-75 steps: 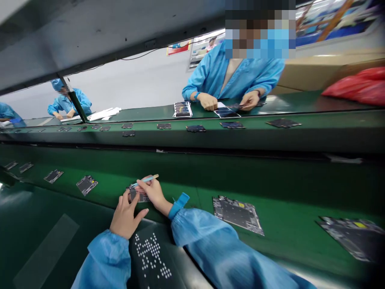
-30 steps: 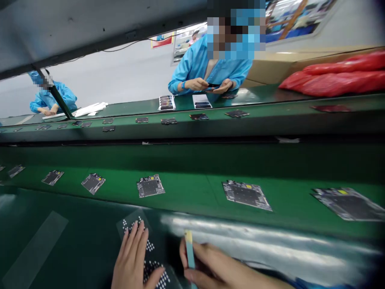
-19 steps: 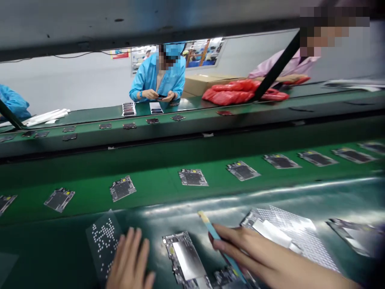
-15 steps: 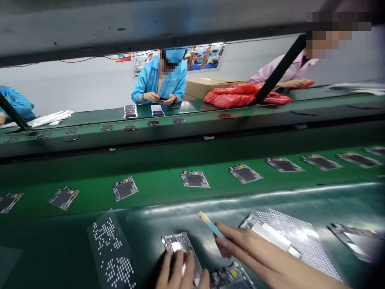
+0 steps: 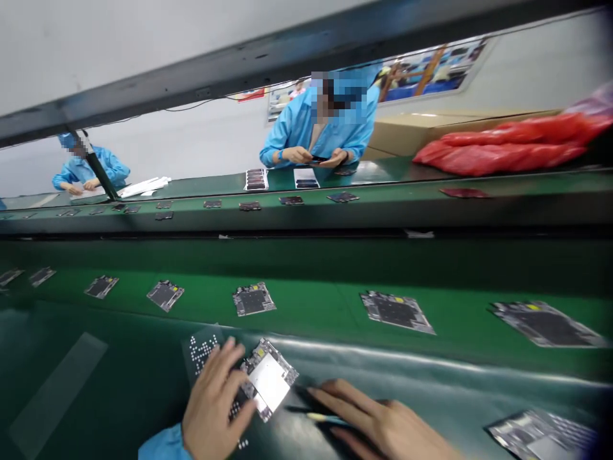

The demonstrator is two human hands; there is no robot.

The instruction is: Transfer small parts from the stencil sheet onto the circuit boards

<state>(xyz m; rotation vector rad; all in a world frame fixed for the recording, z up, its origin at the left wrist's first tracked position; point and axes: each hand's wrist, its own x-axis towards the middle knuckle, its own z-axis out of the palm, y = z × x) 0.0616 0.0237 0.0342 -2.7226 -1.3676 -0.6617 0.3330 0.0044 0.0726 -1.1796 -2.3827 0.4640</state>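
Two green conveyor belts (image 5: pixel 311 313); grey wall (image 5: pixel 201 140) behind.

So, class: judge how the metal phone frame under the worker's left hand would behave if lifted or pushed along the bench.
The phone frame is a thin flat plate with a metal face, so probably stiff and light. Lying flat, it shouldn't roll or tip. The glossy bench mat suggests it may slide easily, which may be why the left hand steadies it. Its small edge parts look delicate.

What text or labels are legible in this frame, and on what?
None can be read.
Wall posters: print blurred.
Yellow tags on the belt boards: too small.
Board under the left hand: no readable marking.
Dotted sheet: dots only.
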